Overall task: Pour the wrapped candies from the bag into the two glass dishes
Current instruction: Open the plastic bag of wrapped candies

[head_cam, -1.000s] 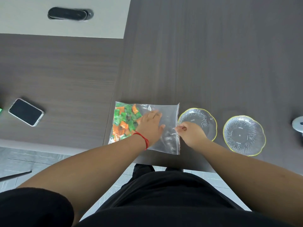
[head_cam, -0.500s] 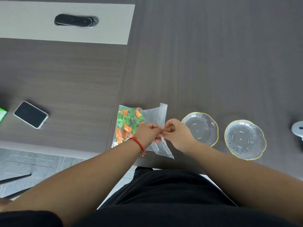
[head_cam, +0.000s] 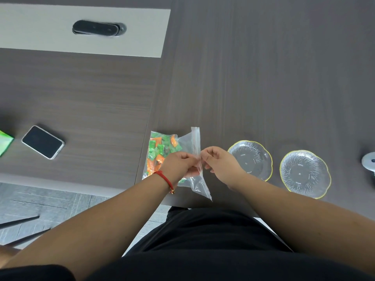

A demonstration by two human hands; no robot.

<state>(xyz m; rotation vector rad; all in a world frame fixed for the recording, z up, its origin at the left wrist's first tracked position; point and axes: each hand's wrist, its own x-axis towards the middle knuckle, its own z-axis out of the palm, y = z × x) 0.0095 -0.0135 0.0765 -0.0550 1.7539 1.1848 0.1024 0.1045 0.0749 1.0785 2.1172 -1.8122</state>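
A clear zip bag [head_cam: 189, 141] lies near the table's front edge, its zip end raised. Green and orange wrapped candies [head_cam: 160, 151] are bunched in its left part. My left hand [head_cam: 178, 165], with a red string on the wrist, pinches one side of the zip strip. My right hand [head_cam: 220, 165] pinches the other side, so both hands meet at the bag's mouth. Two empty glass dishes with yellow rims sit to the right: the nearer dish [head_cam: 251, 159] just beside my right hand, the farther dish [head_cam: 304, 173] beyond it.
A black phone [head_cam: 42, 141] lies at the left, with a green packet [head_cam: 5, 144] at the left border. A black oval cover [head_cam: 98, 28] sits in a pale panel at the back. A white object [head_cam: 369, 161] shows at the right border. The table's front edge runs just under my wrists.
The bag lay flat under my left hand a second ago. Both hands have since come together on the zip end and lifted it, and the candies have bunched at the left.
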